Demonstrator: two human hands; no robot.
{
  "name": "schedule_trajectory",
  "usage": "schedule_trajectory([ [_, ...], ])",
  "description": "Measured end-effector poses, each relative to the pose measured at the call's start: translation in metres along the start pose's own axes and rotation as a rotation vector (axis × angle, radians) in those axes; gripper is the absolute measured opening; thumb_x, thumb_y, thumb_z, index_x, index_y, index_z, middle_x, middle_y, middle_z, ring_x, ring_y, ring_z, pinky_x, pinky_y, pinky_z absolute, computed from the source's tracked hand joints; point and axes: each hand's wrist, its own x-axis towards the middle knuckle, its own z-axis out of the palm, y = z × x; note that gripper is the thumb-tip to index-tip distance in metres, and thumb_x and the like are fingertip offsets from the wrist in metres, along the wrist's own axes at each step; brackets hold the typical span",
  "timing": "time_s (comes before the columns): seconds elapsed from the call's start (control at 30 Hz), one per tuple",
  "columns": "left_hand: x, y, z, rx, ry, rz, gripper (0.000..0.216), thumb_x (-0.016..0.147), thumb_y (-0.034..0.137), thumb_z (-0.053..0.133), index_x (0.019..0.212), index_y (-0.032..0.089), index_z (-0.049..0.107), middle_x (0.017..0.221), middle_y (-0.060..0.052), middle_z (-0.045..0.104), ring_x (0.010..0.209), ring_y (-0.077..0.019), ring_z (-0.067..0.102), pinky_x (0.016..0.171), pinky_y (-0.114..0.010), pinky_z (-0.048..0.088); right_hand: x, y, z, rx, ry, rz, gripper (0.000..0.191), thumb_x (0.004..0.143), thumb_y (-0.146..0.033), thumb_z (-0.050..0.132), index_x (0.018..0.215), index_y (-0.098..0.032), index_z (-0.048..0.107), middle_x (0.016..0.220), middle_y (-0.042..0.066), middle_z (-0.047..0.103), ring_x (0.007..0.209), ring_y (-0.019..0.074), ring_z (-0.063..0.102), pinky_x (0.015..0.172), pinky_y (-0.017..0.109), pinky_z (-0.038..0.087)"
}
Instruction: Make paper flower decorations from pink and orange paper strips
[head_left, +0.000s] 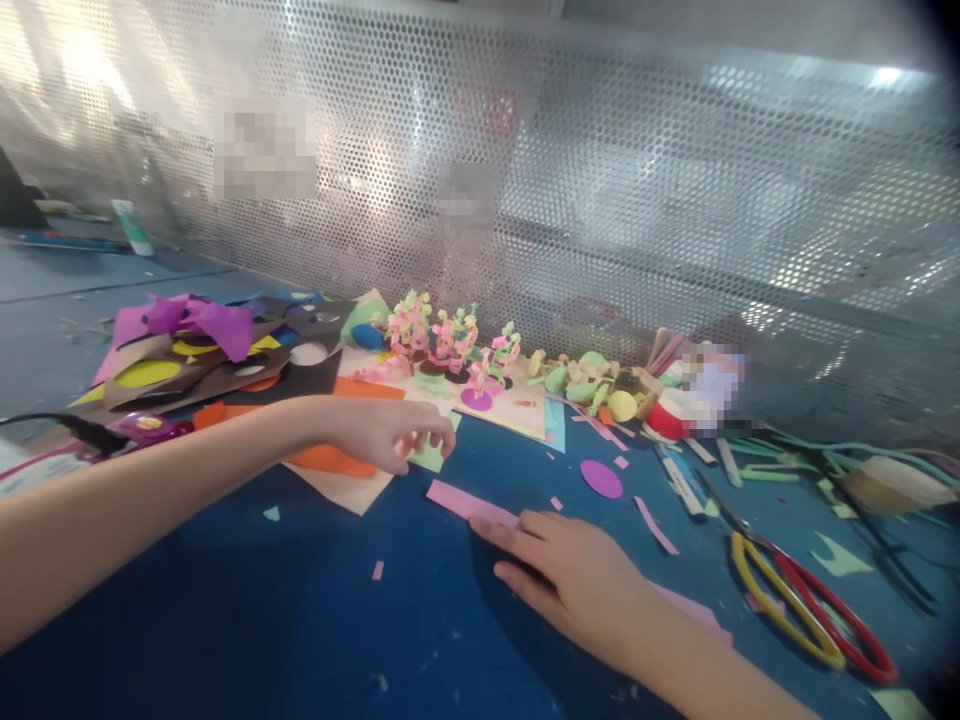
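On the blue tabletop, my right hand (574, 575) lies with its fingers stretched out, the fingertips touching a pink paper strip (465, 502). Part of that strip is hidden under the hand, and another pink paper piece (694, 610) shows beyond the wrist. My left hand (397, 432) hovers over orange paper (337, 460) and a pale green piece (431, 457). Its fingers are loosely bent and apart, with nothing seen in them. Farther back, small paper flower trees (457, 340) in pink, yellow and green stand on round bases, one on a purple disc (476, 400).
Scissors (802, 600) with yellow and red handles lie at right, near a purple disc (601, 479) and paper scraps. A glue gun (146, 428) with a cord is at left by a pile of cut paper (217, 345). A perforated metal panel (570, 200) rises behind.
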Motion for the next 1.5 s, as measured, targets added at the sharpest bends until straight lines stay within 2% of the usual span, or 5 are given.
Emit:
schedule_trajectory([
  [0.17, 0.003, 0.021, 0.002, 0.022, 0.210, 0.122, 0.027, 0.074, 0.010, 0.048, 0.093, 0.021, 0.063, 0.094, -0.002, 0.061, 0.079, -0.0124, 0.054, 0.072, -0.022, 0.042, 0.001, 0.000, 0.000, 0.006, -0.007, 0.011, 0.035, 0.091, -0.036, 0.036, 0.125, -0.031, 0.045, 0.085, 0.001, 0.060, 0.074, 0.0161, 0.056, 0.062, 0.026, 0.040],
  [0.47, 0.011, 0.032, 0.059, 0.148, 0.242, 0.297, 0.021, 0.082, 0.026, 0.050, 0.086, 0.021, 0.070, 0.083, -0.006, 0.065, 0.073, -0.0134, 0.058, 0.070, -0.024, 0.044, -0.012, -0.005, 0.001, -0.072, 0.018, 0.035, 0.039, 0.090, -0.034, 0.040, 0.128, -0.026, 0.043, 0.088, 0.005, 0.057, 0.077, 0.0197, 0.054, 0.063, 0.031, 0.042],
  [0.63, 0.014, 0.030, 0.059, 0.206, 0.226, 0.318, 0.027, 0.083, 0.030, 0.048, 0.101, 0.020, 0.066, 0.088, -0.008, 0.064, 0.078, -0.0160, 0.058, 0.072, -0.027, 0.045, -0.041, -0.006, 0.000, -0.156, 0.107, 0.033, 0.044, 0.088, -0.034, 0.042, 0.131, -0.028, 0.038, 0.099, 0.007, 0.057, 0.084, 0.0219, 0.054, 0.072, 0.038, 0.044],
  [0.87, 0.017, 0.035, 0.062, 0.314, 0.187, 0.366, 0.032, 0.085, 0.030, 0.043, 0.107, 0.018, 0.063, 0.090, -0.011, 0.062, 0.082, -0.0189, 0.057, 0.072, -0.030, 0.044, -0.066, 0.001, 0.002, -0.127, 0.068, 0.154, 0.043, 0.089, -0.034, 0.040, 0.131, -0.025, 0.039, 0.101, 0.009, 0.056, 0.087, 0.0218, 0.053, 0.072, 0.037, 0.046],
  [1.5, 0.017, 0.027, 0.054, 0.253, 0.258, 0.330, 0.021, 0.081, 0.022, 0.050, 0.086, 0.021, 0.070, 0.080, -0.007, 0.064, 0.072, -0.0154, 0.057, 0.066, -0.027, 0.043, -0.137, 0.030, 0.000, -0.277, 0.117, 0.205, 0.039, 0.087, -0.034, 0.047, 0.126, -0.032, 0.045, 0.113, 0.003, 0.057, 0.100, 0.0194, 0.054, 0.087, 0.039, 0.043],
])
